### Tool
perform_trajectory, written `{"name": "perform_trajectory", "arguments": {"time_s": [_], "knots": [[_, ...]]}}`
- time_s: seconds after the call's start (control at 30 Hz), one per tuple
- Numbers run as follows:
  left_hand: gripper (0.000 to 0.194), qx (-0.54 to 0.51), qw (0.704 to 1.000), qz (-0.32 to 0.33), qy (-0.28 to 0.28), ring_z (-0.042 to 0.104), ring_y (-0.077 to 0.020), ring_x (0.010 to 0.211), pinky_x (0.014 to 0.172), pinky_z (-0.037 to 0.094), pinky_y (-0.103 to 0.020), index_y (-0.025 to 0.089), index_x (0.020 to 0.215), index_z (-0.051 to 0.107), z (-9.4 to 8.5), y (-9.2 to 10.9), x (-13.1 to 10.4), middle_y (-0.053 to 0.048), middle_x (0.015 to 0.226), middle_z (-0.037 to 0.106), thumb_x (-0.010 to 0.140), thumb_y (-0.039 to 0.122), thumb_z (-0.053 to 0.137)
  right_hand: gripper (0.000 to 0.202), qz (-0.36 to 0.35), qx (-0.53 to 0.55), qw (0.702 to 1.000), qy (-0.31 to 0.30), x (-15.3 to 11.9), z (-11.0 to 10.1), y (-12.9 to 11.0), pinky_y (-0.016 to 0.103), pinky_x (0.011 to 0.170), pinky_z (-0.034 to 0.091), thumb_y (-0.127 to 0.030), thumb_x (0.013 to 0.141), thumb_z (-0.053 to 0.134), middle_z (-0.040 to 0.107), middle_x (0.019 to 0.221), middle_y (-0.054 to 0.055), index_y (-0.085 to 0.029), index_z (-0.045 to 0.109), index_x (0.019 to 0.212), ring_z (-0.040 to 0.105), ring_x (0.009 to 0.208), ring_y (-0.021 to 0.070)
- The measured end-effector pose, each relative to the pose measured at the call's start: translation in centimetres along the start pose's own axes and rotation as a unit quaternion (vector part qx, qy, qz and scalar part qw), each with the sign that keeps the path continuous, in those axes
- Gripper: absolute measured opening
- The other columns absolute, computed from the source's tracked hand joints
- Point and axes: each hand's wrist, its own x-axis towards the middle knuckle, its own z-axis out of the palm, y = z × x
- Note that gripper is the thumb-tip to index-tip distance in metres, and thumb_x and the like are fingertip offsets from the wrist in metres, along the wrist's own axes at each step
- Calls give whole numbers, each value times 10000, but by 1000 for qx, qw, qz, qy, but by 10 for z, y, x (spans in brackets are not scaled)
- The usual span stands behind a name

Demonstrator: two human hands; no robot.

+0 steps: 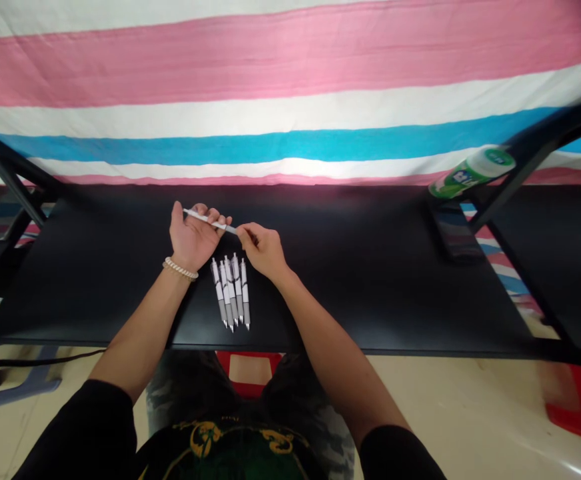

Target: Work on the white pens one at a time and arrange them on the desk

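Note:
A white pen [205,218] with a grey grip end is held between my two hands above the black table [360,280]. My left hand [196,233] lies palm up, fingers curled round the pen's white barrel, thumb held apart. The fingertips of my right hand [263,250] are pinched on the grey end. Just below my hands, several white and grey pens [231,293] lie side by side on the table, their tips toward me.
A green and white canister [470,173] stands at the table's back right, with a dark phone-like object [454,233] beside it. Striped cloth [290,147] hangs behind the table. Black metal frame bars [525,163] rise at both sides. A red stool [580,403] shows at lower right.

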Motion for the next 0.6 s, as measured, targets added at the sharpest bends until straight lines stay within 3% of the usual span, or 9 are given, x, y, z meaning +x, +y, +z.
{"name": "perform_trajectory", "arguments": {"time_s": [0.07,0.23,0.6], "knots": [[571,-37,999,-3,10,558,-145,573,641,545,-320,218,650,477,0,4,-2,-8,606,468,978,666,340,430,16,22,1000,2,-1,-1,-2,257,623,430,-552,1021,415,648,675,-4,-212,677,1007,579,596,134],[521,-120,992,-10,29,315,-99,425,427,350,-248,215,604,389,-11,14,-1,35,526,298,1002,550,348,474,62,76,992,85,2,-3,0,254,610,441,-578,1037,332,609,631,-17,-211,628,986,579,574,123],[390,-167,982,-26,83,154,-82,370,348,170,-253,230,606,221,-17,20,-1,76,493,146,926,418,342,477,66,96,989,92,4,-1,2,249,597,419,-597,1026,363,580,584,-34,-214,629,924,556,542,107]]}}
